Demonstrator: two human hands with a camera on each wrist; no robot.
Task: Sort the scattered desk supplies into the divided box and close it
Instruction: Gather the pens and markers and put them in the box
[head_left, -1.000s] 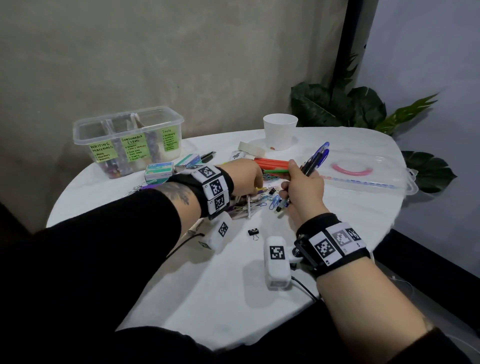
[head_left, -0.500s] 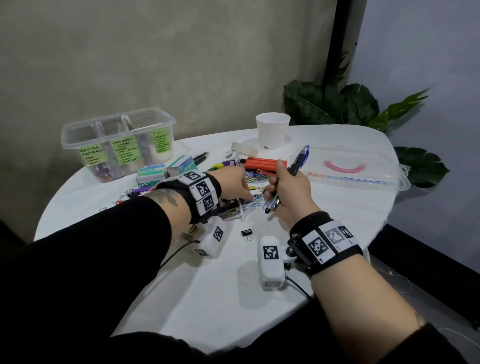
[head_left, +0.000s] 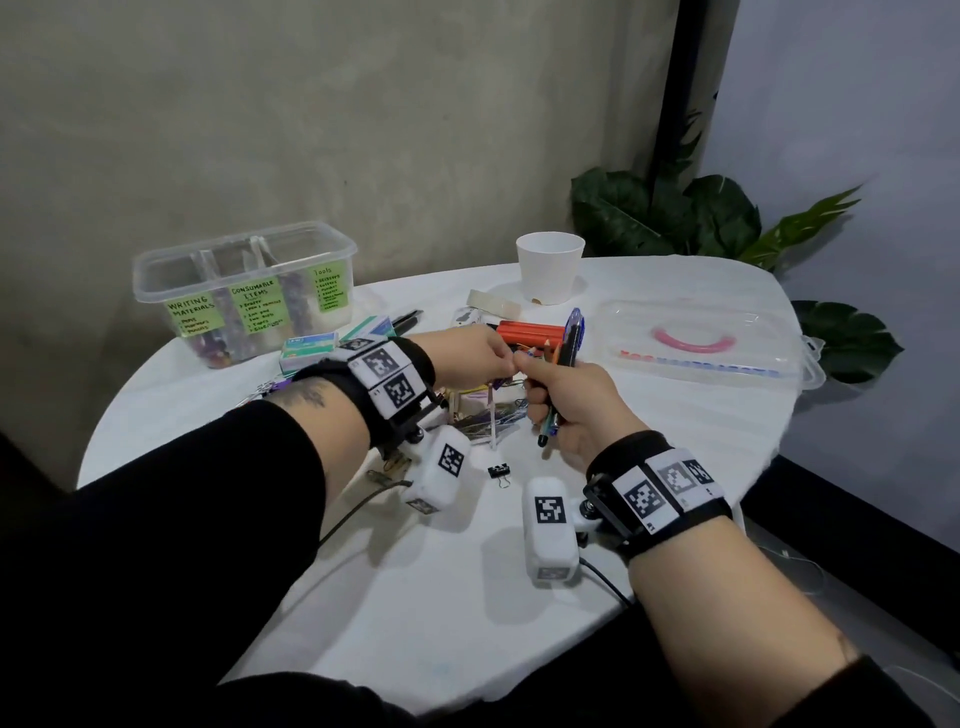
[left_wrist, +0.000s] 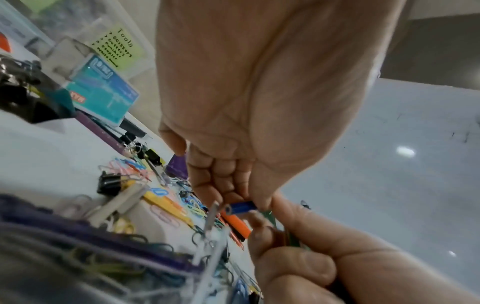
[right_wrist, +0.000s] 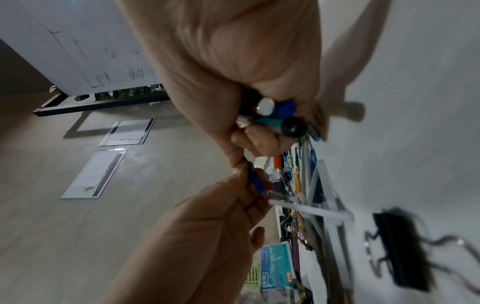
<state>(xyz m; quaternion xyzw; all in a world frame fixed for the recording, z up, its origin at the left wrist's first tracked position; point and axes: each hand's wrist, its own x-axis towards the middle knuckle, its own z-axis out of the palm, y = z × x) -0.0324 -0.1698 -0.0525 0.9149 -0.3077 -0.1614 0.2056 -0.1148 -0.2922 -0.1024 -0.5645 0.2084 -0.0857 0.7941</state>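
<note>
Above the paperclip heap (head_left: 498, 415) on the desk (head_left: 467, 597), my right hand (head_left: 566, 400) grips a bundle of pens (head_left: 569, 343) upright. Just left of it, my left hand (head_left: 467, 358) pinches a blue pencil (left_wrist: 242, 206) against that fist. Divided box (head_left: 244, 291) sits open, well beyond my left hand.

Near edge of round white table (head_left: 415, 597): bare strip, room for hand, only small black binder clip (head_left: 498, 472) there. Centre: loose heap of coloured paper clips (head_left: 498, 415), apparently dense. Far left edge: clear plastic divided box (head_left: 244, 296), open-topped. Far edge: white paper cup (head_left: 549, 265). Right edge: clear flat lid (head_left: 701, 345).
</note>
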